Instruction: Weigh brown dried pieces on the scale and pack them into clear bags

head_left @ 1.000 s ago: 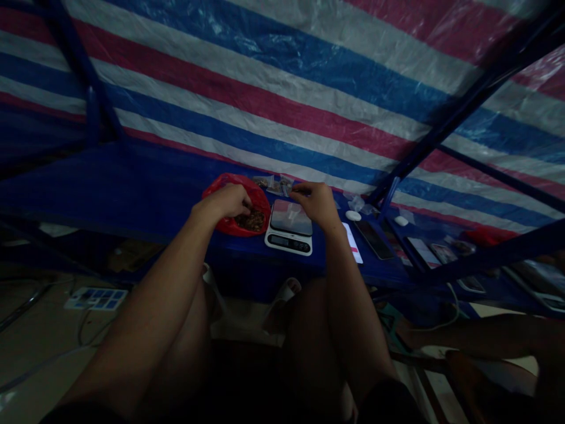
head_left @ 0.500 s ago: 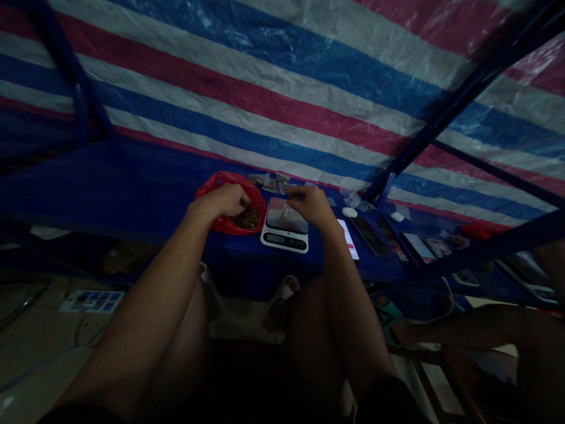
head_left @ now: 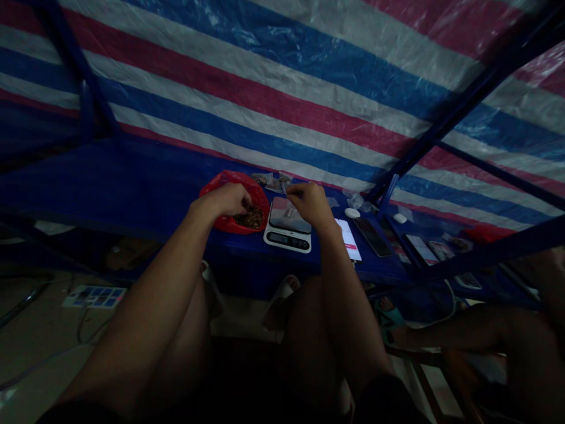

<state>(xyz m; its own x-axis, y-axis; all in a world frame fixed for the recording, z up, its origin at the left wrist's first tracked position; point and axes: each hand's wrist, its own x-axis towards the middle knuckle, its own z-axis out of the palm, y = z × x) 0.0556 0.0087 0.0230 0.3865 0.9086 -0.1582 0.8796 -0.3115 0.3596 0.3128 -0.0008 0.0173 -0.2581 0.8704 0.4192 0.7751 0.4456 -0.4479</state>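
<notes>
My left hand (head_left: 227,199) reaches into a red plastic bag (head_left: 229,179), its fingers bunched at a heap of brown dried pieces (head_left: 251,218). My right hand (head_left: 309,203) hangs with pinched fingers just over the far edge of a white digital kitchen scale (head_left: 286,224). Whether those fingers hold anything small, I cannot tell. Several small clear packets (head_left: 272,182) with brown contents lie behind the scale, close to my right fingertips. The hands hide part of the bag's rim and the back of the scale.
On the blue table edge lie a white slip (head_left: 348,239), a dark phone (head_left: 372,237), and further phones and white bits to the right. A striped tarpaulin (head_left: 282,100) on blue poles (head_left: 463,100) rises behind. A seated person's leg (head_left: 477,330) is at lower right.
Both hands stay near the same places. My right fingertips have shifted slightly toward the packets, and the view has moved a little.
</notes>
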